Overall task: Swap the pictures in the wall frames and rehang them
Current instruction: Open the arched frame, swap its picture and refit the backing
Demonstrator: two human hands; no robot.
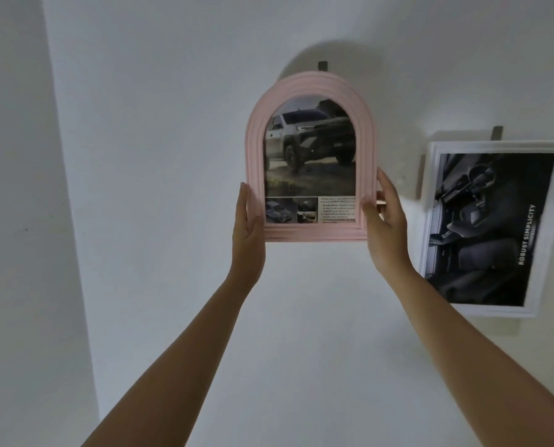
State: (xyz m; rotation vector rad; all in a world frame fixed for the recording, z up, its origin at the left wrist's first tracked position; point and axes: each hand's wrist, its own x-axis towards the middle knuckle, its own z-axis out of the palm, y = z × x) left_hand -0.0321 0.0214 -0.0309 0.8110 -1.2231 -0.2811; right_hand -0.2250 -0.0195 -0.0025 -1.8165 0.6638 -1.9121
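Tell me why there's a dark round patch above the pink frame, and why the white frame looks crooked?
Head view: the patch is the shadow of the pink frame, thrown up and right around the hook; same head view: the white frame likely leans because the wide lens bends things near the edge; all looks slightly soft.

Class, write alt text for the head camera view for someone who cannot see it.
A left hand and right hand hold a pink, ribbed, arched picture frame showing a truck against a white wall, below a grey hook. Right of it hangs a white rectangular frame showing a car interior.
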